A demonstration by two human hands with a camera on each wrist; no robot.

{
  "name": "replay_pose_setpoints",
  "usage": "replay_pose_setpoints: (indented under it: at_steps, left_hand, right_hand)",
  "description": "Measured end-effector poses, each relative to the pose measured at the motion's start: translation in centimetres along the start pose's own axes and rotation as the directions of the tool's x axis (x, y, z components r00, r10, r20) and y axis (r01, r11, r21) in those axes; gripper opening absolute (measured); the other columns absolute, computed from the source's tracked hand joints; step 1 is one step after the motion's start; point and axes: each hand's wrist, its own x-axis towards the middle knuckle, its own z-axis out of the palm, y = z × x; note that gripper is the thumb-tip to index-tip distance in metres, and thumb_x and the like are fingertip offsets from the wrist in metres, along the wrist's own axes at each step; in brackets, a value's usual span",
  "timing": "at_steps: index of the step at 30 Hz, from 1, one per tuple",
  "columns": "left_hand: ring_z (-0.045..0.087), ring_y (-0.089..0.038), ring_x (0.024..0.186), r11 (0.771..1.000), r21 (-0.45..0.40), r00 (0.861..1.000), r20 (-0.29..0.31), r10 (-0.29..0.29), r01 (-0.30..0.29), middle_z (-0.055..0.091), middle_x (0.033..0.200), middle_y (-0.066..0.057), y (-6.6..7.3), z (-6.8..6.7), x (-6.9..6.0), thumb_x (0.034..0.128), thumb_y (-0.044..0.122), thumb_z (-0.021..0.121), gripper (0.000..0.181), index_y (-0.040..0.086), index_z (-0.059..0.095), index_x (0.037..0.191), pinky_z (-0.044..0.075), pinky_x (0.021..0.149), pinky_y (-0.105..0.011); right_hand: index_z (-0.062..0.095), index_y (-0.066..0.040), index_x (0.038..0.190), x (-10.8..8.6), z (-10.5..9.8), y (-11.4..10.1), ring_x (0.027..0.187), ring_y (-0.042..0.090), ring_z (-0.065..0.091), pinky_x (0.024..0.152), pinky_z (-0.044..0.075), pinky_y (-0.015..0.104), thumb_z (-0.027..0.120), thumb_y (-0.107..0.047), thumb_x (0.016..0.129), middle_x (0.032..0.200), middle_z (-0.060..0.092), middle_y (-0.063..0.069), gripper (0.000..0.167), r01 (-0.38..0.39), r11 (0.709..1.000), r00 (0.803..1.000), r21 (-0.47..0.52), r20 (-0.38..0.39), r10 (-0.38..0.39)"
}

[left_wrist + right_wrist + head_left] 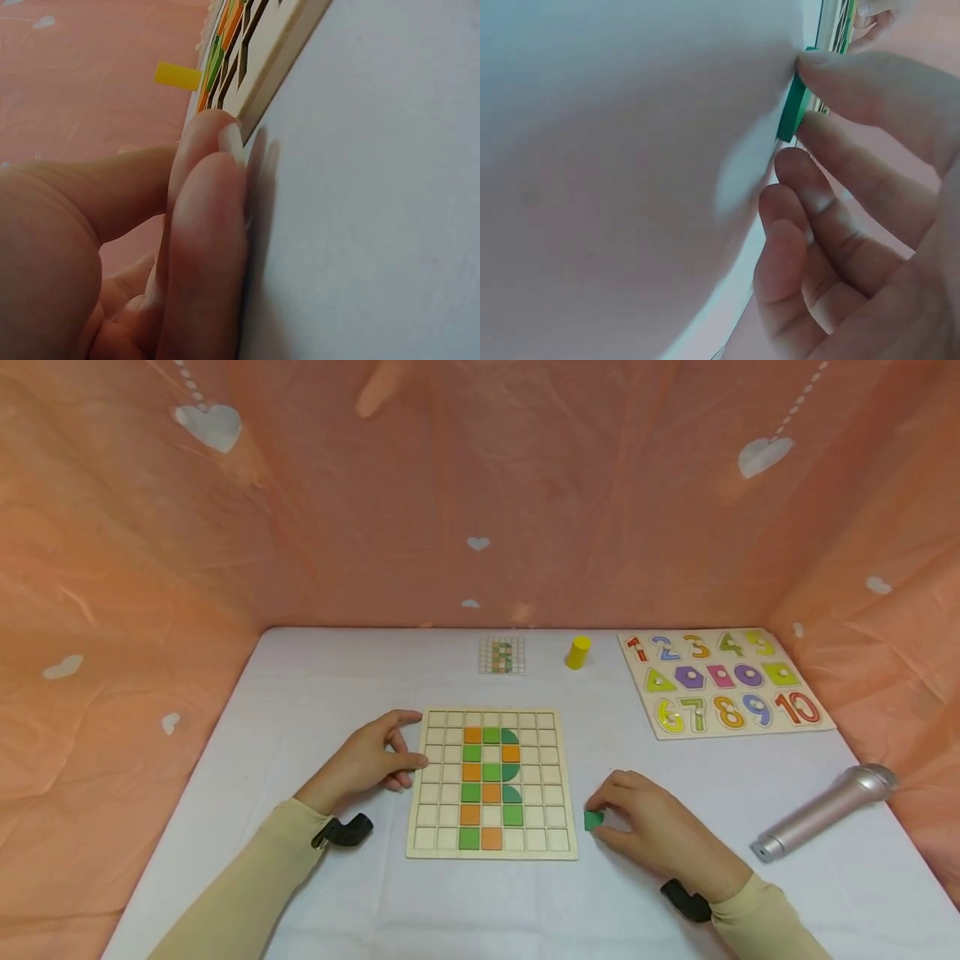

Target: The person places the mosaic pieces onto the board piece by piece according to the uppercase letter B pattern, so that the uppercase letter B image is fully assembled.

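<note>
A wooden grid board (551,843) lies on the table, with orange, light green and dark green tiles set in its middle columns. Along the third and fourth columns run squares such as an orange tile (470,814); rounded dark green tiles (511,773) sit to their right. My left hand (375,752) rests at the board's left edge, thumb and index finger apart and touching it. To the right of the board, my right hand (645,822) pinches a dark green tile (795,105) between thumb and index finger, close to the tabletop.
Behind the board lie a small pattern card (502,656) and a yellow cylinder (578,652). A number and shape puzzle board (720,685) is at the back right. A pinkish microphone (825,810) lies beyond my right hand. An orange cloth (480,485) hangs behind the table.
</note>
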Motion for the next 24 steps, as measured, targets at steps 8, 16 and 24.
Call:
replay_pose_setpoints:
  at_steps: [8,16,24]
  left_hand:
    - [0.076,-0.021,0.072,1.0,-0.004,1.0,0.003,0.0,0.0,0.063,0.1,-0.013,-0.1,0.0,0.1,0.0943,0.021,0.087,0.08,0.022,0.045,0.162,0.065,0.064,-0.032]
    - [0.077,-0.021,0.072,1.0,-0.007,1.0,0.0,-0.006,0.006,0.063,0.1,-0.012,-0.2,0.0,0.1,0.0939,0.022,0.087,0.08,0.022,0.045,0.162,0.065,0.065,-0.032]
    - [0.077,-0.021,0.073,1.0,-0.01,1.0,0.0,-0.001,0.001,0.063,0.1,-0.013,-0.1,0.0,0.0,0.0944,0.022,0.087,0.08,0.022,0.045,0.162,0.065,0.065,-0.032]
  right_hand:
    - [0.076,-0.028,0.098,0.2,0.0,-0.2,0.101,0.002,0.063,0.094,0.062,0.035,0.092,-0.016,0.085,0.102,0.064,-0.019,0.023,0.018,1.0,1.0,-0.013,-0.001,-0.018]
    - [0.077,-0.027,0.1,1.2,0.0,-1.4,0.1,0.001,0.061,0.091,0.061,0.032,0.091,-0.02,0.088,0.104,0.064,-0.019,0.02,0.065,0.998,0.998,-0.003,0.005,-0.065]
    - [0.078,-0.023,0.099,3.6,0.8,-4.5,0.093,0.001,0.055,0.084,0.057,0.027,0.091,-0.022,0.086,0.1,0.064,-0.016,0.018,0.155,0.988,0.988,0.024,0.019,-0.156]
